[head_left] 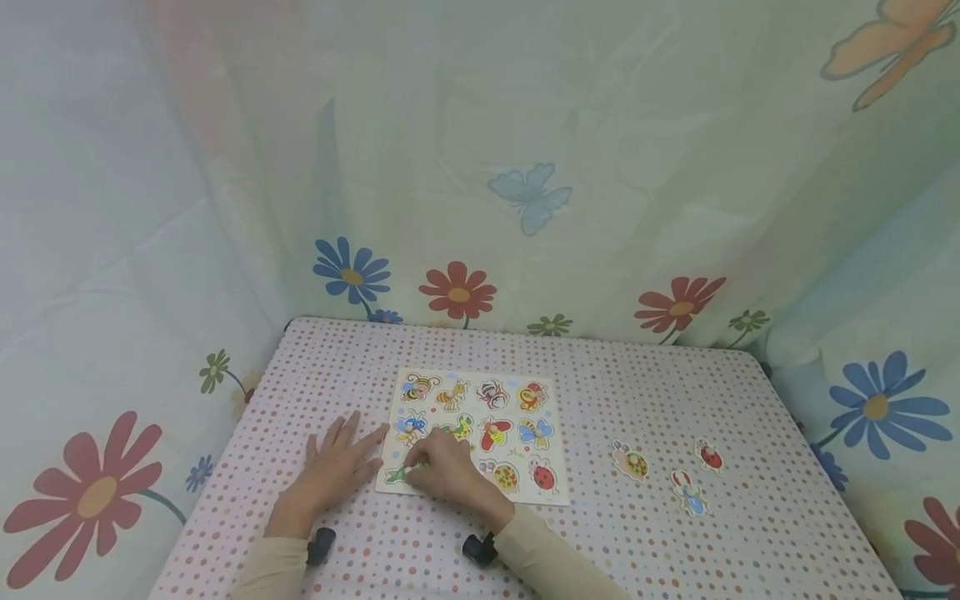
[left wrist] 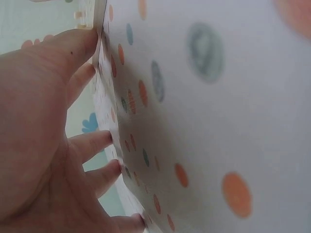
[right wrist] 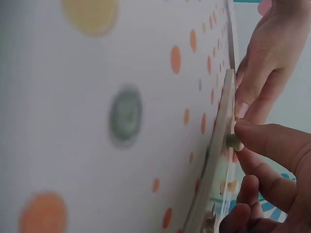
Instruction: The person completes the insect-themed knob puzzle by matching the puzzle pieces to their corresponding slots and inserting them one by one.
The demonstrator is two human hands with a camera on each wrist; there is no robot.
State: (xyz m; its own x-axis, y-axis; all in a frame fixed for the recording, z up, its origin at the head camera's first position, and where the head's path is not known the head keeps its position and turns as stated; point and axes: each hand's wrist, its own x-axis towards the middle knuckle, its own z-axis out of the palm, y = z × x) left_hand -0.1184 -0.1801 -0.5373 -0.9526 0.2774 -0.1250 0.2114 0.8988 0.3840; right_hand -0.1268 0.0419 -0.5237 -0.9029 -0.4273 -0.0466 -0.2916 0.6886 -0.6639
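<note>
A wooden peg puzzle board point(head_left: 483, 493) with colourful insect pieces lies on the dotted cloth. My right hand point(head_left: 450, 471) is over its lower left part. There its thumb and forefinger pinch the small green knob point(right wrist: 234, 141) of a green puzzle piece point(head_left: 395, 476), which the hand partly covers. With fingers spread, my left hand point(head_left: 330, 467) rests on the cloth left of the board. In the left wrist view its fingertips point(left wrist: 104, 138) press on the cloth, and the thumb touches the board's edge.
Right of the board lie three loose pieces: a spotted snail-like one point(head_left: 630, 461), a red ladybird point(head_left: 709, 456) and a blue beetle with red pincers point(head_left: 691, 493). The table point(head_left: 600, 542) meets flower-printed curtains point(head_left: 615, 208) at its back and sides.
</note>
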